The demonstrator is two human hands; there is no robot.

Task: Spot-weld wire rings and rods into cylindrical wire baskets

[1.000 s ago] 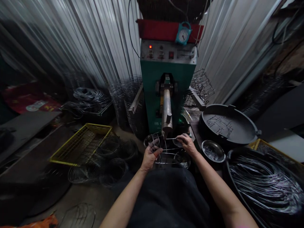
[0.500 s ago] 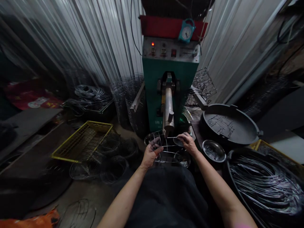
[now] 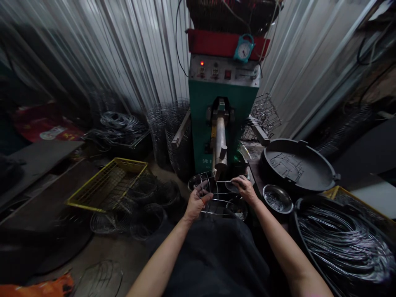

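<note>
A curved wire frame (image 3: pixel 217 201) is held low in front of the green machine (image 3: pixel 202 119), under the tip of its metal arm (image 3: pixel 220 136). My left hand (image 3: pixel 196 202) is closed around the left part of the frame. At the right, my right hand (image 3: pixel 244 187) pinches the end of a thin wire rod that reaches left to the machine's tip. Whether that rod is joined to the frame cannot be made out. A small metal bowl (image 3: pixel 237 208) lies behind and below the wires.
At the left are a yellow basket (image 3: pixel 107 181) and several wire rings (image 3: pixel 150 220). To the right are a round black pan (image 3: pixel 297 165), a bowl of small wire pieces (image 3: pixel 277 199) and a large tub of bent wires (image 3: pixel 343 243).
The view has tilted slightly, so the machine sits a little lower. Both hands keep their grips, and the wires between them have shifted slightly.
</note>
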